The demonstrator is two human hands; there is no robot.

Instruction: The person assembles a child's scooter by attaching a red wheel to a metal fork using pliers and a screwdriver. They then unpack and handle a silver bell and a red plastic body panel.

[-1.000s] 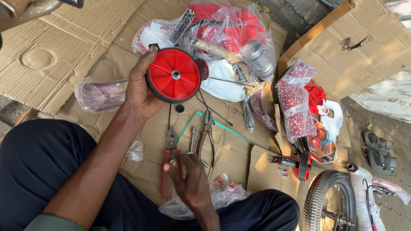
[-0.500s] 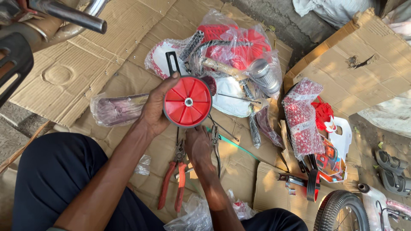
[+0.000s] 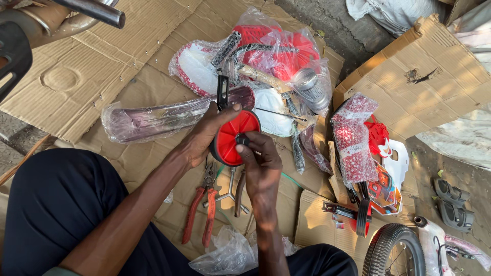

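Observation:
My left hand (image 3: 203,137) grips a small red plastic wheel (image 3: 234,139) with a black tyre and a black metal bracket sticking up from it. My right hand (image 3: 261,159) comes up from below, its fingertips pinched on a small dark part at the wheel's hub. Both hands hover over brown cardboard (image 3: 128,66) spread on the ground. Red-handled pliers (image 3: 200,209) and a metal cross wrench (image 3: 230,193) lie just beneath the hands.
Plastic-wrapped red and white bicycle parts (image 3: 271,56) lie behind the wheel, a wrapped dark mudguard (image 3: 148,120) to the left. A second red training wheel (image 3: 362,217) and a small tyre (image 3: 394,253) sit at lower right. Sandals (image 3: 452,202) lie far right. An open cardboard box (image 3: 424,76) stands at the right.
The left hand has tilted and lowered the red wheel toward me. The right hand has risen from the tools and now pinches a small part at the hub.

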